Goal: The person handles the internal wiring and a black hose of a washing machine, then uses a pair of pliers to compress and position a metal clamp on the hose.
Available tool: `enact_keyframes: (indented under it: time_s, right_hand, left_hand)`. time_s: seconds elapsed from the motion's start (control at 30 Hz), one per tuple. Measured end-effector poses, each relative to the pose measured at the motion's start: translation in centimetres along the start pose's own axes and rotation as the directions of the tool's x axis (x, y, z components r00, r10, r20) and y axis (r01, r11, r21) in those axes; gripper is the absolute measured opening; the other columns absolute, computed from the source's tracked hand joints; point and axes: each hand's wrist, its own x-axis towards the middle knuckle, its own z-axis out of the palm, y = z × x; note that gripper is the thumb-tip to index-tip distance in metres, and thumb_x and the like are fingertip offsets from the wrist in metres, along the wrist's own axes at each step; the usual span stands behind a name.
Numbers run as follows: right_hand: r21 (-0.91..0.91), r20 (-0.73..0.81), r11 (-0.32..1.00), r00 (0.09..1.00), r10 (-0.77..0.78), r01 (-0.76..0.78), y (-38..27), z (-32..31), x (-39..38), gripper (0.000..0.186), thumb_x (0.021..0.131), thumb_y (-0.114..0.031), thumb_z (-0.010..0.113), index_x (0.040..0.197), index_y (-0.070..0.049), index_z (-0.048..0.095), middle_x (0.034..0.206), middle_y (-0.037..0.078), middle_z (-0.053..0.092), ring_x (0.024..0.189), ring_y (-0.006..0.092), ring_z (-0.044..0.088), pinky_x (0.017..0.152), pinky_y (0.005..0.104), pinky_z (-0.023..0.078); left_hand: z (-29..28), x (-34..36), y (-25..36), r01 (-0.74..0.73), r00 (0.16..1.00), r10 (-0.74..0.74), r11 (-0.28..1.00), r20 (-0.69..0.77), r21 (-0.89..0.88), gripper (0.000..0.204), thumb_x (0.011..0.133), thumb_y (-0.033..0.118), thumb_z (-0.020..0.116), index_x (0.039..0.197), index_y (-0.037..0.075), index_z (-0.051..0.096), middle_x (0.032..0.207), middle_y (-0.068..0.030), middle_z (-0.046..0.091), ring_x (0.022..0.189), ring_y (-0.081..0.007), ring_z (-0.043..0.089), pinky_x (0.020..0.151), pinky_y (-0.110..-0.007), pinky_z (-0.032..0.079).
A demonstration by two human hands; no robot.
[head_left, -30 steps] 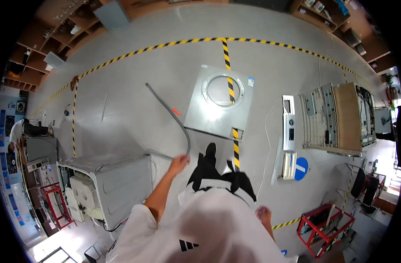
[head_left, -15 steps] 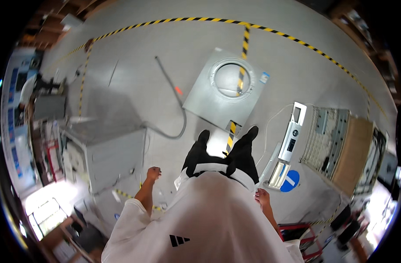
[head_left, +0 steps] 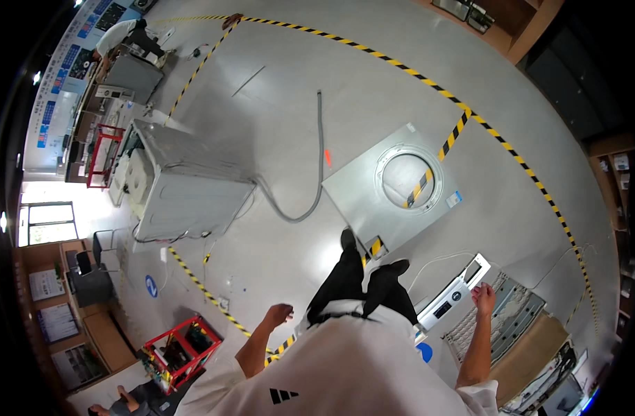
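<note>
The left hand is held loosely curled and empty at seven o'clock. The right hand, fingers partly folded on nothing, is seen at four o'clock, just beside the white control panel on the floor.

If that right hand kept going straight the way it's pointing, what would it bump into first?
Most likely the white control panel strip lying on the floor: the right hand hangs empty and loosely curled just beside its end in the picture. Depth is unclear, since the hand is well above the floor.
</note>
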Motion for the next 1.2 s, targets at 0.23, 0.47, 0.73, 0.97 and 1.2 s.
enact_keyframes:
  time_s: [0.23, 0.47, 0.73, 0.97, 1.2]
  right_hand:
    - [-0.42, 0.394, 0.839, 0.902, -0.175, 0.346, 1.6, 3.0, 7.9, 0.027, 0.088, -0.022, 0.054, 0.103, 0.0, 0.059, 0.083, 0.008, 0.064, 0.068, 0.0165, 0.064, 0.06, 0.0258, 0.05]
    - [-0.804, 0.555, 0.259, 0.832, 0.003, 0.535, -5.0, 13.8, 17.3, 0.032, 0.082, -0.036, 0.056, 0.099, -0.01, 0.064, 0.092, 0.012, 0.066, 0.087, 0.0312, 0.063, 0.08, 0.0378, 0.049]
    - [-0.81, 0.585, 0.086, 0.793, 0.169, 0.579, -1.3, 27.3, 34.2, 0.033, 0.083, -0.038, 0.056, 0.104, -0.013, 0.062, 0.103, 0.013, 0.063, 0.099, 0.0312, 0.058, 0.085, 0.0413, 0.047]
    - [-0.56, 0.733, -0.297, 0.63, 0.259, 0.774, 12.1, 38.2, 46.7, 0.044, 0.08, -0.043, 0.059, 0.109, -0.01, 0.059, 0.122, 0.012, 0.053, 0.115, 0.0274, 0.049, 0.096, 0.0416, 0.039]
    - [-0.321, 0.679, -0.592, 0.615, 0.4, 0.739, 12.2, 42.6, 51.5, 0.063, 0.074, -0.063, 0.054, 0.111, -0.013, 0.061, 0.12, 0.009, 0.055, 0.122, 0.0244, 0.042, 0.109, 0.0415, 0.019]
  left_hand:
    - [-0.7, 2.2, 4.2, -0.193, 0.966, 0.185, 0.981, -0.179, -0.03, 0.028, 0.087, 0.02, 0.053, 0.102, -0.002, 0.061, 0.086, -0.0097, 0.067, 0.073, -0.0149, 0.065, 0.062, -0.025, 0.05]
    - [3.9, -3.6, -0.5, 0.145, 0.936, -0.15, 0.989, -0.32, -0.039, 0.027, 0.086, 0.019, 0.043, 0.073, 0.002, 0.06, 0.065, -0.0047, 0.059, 0.055, -0.0113, 0.054, 0.048, -0.026, 0.043]
    - [10.8, -12.7, -20.0, -0.054, 0.963, -0.1, 0.837, 0.249, 0.545, 0.051, 0.079, 0.024, 0.061, 0.127, 0.011, 0.049, 0.094, -0.0151, 0.066, 0.078, -0.0167, 0.062, 0.066, -0.03, 0.049]
    - [17.4, -12.1, -18.4, 0.747, 0.665, -0.735, 0.647, -0.133, 0.153, 0.04, 0.082, 0.029, 0.058, 0.117, 0.009, 0.056, 0.11, -0.0188, 0.059, 0.098, -0.0258, 0.058, 0.08, -0.037, 0.047]
    - [21.6, -13.0, -17.8, 0.536, 0.742, -0.67, 0.613, 0.021, 0.58, 0.032, 0.084, 0.024, 0.053, 0.107, 0.003, 0.059, 0.087, -0.0155, 0.066, 0.082, -0.0304, 0.062, 0.074, -0.04, 0.048]
